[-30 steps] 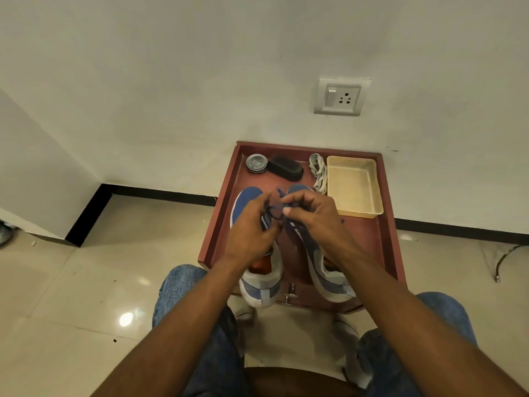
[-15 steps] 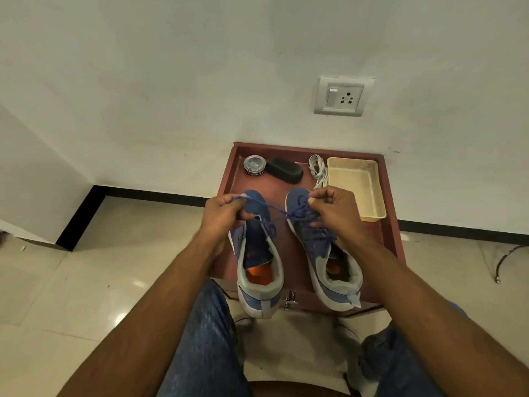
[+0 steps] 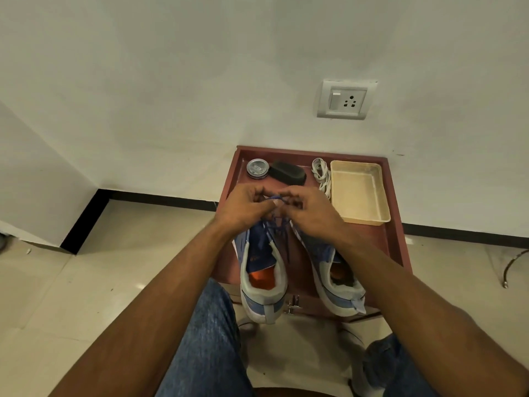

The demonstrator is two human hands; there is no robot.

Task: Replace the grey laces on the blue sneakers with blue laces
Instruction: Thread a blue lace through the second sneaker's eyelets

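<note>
Your left hand (image 3: 248,207) and right hand (image 3: 310,214) meet over the toe end of the left-side sneaker (image 3: 262,267), fingers curled in. Both pinch the blue lace (image 3: 275,199) between thumb and fingertips, and a short loop of it shows in the gap between the two hands (the exact finger placement is blurred, so which fingers carry the pinch is unclear). Below your hands more blue lace runs down through the sneaker's eyelets toward the tongue.

The left-side sneaker lies on the red-brown tray table (image 3: 396,247), long axis running away from you, toe toward the wall and hidden under your hands, heel toward you and overhanging the near edge. Its opening faces up and an orange insole shows inside. The right-side sneaker (image 3: 335,277) lies just beside it, nearly parallel, toe also pointing toward the wall and slightly angled left, heel at the near edge. Your right wrist covers its forepart.

At the far edge of the table, left to right: a round tin (image 3: 257,168), a black brush (image 3: 287,172) touching or nearly touching the tin, a bundle of grey laces (image 3: 322,173), and a cream plastic tray (image 3: 359,193) just beside the bundle.

Your knees in blue jeans (image 3: 211,333) sit below the table. A wall socket (image 3: 345,99) is mounted above it.
</note>
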